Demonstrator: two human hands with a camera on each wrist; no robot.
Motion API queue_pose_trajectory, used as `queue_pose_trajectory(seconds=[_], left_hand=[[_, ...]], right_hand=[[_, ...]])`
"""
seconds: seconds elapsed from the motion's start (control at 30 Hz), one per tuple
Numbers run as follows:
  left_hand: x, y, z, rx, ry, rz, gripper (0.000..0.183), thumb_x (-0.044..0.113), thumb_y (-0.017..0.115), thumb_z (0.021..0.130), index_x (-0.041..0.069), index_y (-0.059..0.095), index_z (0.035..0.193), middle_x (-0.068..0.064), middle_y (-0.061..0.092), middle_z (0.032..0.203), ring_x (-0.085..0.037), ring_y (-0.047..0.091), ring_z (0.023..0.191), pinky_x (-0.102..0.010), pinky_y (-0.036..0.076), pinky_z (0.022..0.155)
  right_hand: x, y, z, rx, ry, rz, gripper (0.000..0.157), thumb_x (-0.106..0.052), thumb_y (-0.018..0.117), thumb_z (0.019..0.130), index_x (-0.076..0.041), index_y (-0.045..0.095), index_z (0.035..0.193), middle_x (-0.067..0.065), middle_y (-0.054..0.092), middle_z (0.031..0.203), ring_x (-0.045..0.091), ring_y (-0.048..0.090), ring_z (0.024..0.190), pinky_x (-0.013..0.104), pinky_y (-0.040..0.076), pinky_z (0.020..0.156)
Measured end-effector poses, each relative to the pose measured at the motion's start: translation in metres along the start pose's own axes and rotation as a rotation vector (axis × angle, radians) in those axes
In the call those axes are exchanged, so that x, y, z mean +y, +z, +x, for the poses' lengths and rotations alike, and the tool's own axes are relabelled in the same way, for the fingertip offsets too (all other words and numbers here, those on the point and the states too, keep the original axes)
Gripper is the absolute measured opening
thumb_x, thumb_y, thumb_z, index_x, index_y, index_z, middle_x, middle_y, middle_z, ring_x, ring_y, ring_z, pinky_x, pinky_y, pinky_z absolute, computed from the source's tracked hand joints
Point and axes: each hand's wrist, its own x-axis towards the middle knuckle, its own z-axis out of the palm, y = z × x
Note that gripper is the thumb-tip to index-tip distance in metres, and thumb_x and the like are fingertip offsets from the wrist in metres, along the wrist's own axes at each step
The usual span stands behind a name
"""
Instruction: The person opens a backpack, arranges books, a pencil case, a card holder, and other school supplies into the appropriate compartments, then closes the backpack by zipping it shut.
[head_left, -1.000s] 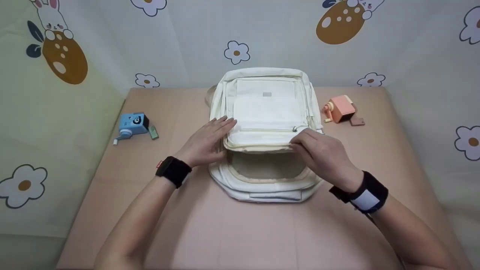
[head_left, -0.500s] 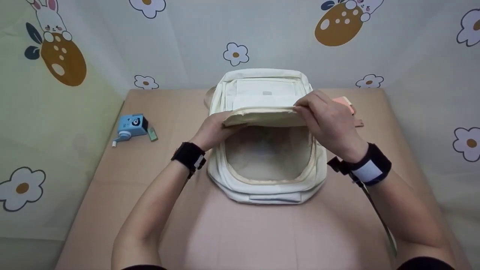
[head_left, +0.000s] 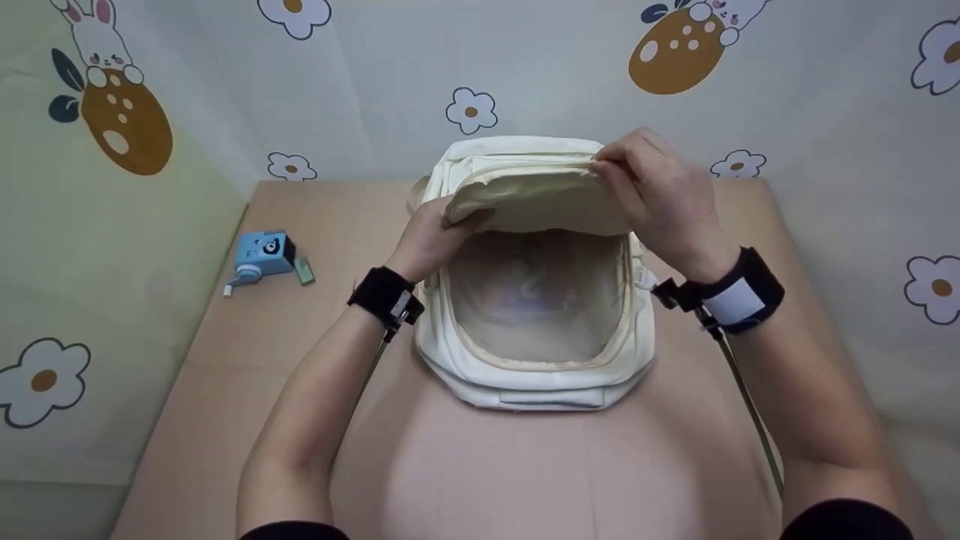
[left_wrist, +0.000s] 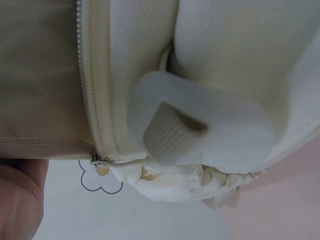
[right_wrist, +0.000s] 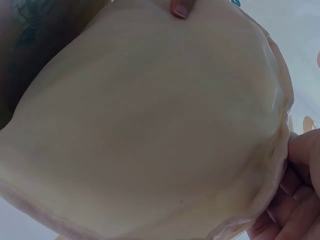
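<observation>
A white backpack point(head_left: 525, 386) lies on its back on the table, its front flap point(head_left: 540, 202) lifted and the lined main compartment showing. My left hand point(head_left: 431, 236) grips the flap's left edge, thumb on the lining. At the opposite corner my right hand point(head_left: 667, 199) pinches the flap's zippered edge. The right wrist view is filled by the pale lining point(right_wrist: 150, 110), with a left fingertip point(right_wrist: 181, 9) at its top. In the left wrist view the open zipper point(left_wrist: 87, 75) runs down to a metal slider point(left_wrist: 100, 161), near the left fingers point(left_wrist: 20, 200).
A blue crank pencil sharpener point(head_left: 264, 251) stands on the left of the table point(head_left: 510, 472), with a small green block point(head_left: 304, 270) beside it. Behind the table hangs a flower-printed curtain point(head_left: 375, 97). A strap point(head_left: 418, 193) shows at the bag's upper left.
The flap has swung up and away, uncovering the compartment. Both hands moved toward the back with it, the left from resting beside it to gripping it. The right hand now hides the orange sharpener.
</observation>
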Motion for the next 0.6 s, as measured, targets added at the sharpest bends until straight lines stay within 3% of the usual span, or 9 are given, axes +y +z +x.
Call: queue_pose_trajectory(seconds=[0.17,0.37,0.5,0.53,0.6], left_hand=[[0.0,0.001,0.003,0.057,-0.079,-0.015,0.033,0.035,0.071,0.098,0.012,0.073,0.12,-0.002,0.073,0.118,-0.014,0.066,0.111,-0.031,0.046,0.1],[-0.005,0.002,0.005,0.151,-0.153,-0.096,0.035,0.034,0.073,0.095,0.01,0.073,0.12,-0.002,0.072,0.116,-0.013,0.064,0.107,-0.03,0.048,0.098],[-0.004,0.003,0.007,0.184,-0.183,-0.091,0.035,0.038,0.073,0.093,0.011,0.074,0.117,0.0,0.073,0.111,-0.011,0.065,0.101,-0.029,0.048,0.095],[-0.004,0.004,0.007,0.188,-0.187,-0.096,0.035,0.038,0.073,0.093,0.011,0.074,0.116,0.0,0.073,0.11,-0.011,0.065,0.1,-0.029,0.049,0.094],[-0.004,0.006,0.009,0.192,-0.195,-0.111,0.034,0.039,0.074,0.093,0.011,0.075,0.113,0.0,0.073,0.107,-0.011,0.065,0.096,-0.029,0.049,0.092]], right_hand=[[0.016,-0.007,-0.008,-0.006,0.086,0.074,0.023,-0.023,0.062,0.104,-0.002,0.071,0.11,0.009,0.069,0.103,0.016,0.064,0.091,0.024,0.049,0.078],[0.063,-0.022,-0.041,-0.109,0.489,0.063,0.039,-0.039,0.056,0.105,-0.009,0.067,0.128,0.006,0.065,0.124,0.022,0.059,0.117,0.041,0.049,0.095],[0.113,-0.011,-0.073,-0.228,0.704,0.031,0.057,-0.045,0.053,0.104,-0.004,0.056,0.143,0.017,0.058,0.139,0.034,0.053,0.126,0.052,0.044,0.105],[0.124,-0.007,-0.082,-0.271,0.756,0.029,0.063,-0.046,0.053,0.103,-0.002,0.05,0.148,0.019,0.054,0.145,0.038,0.055,0.122,0.053,0.044,0.104],[0.144,0.003,-0.098,-0.346,0.829,0.021,0.074,-0.046,0.055,0.101,0.001,0.037,0.155,0.025,0.043,0.153,0.044,0.05,0.129,0.058,0.041,0.107]])
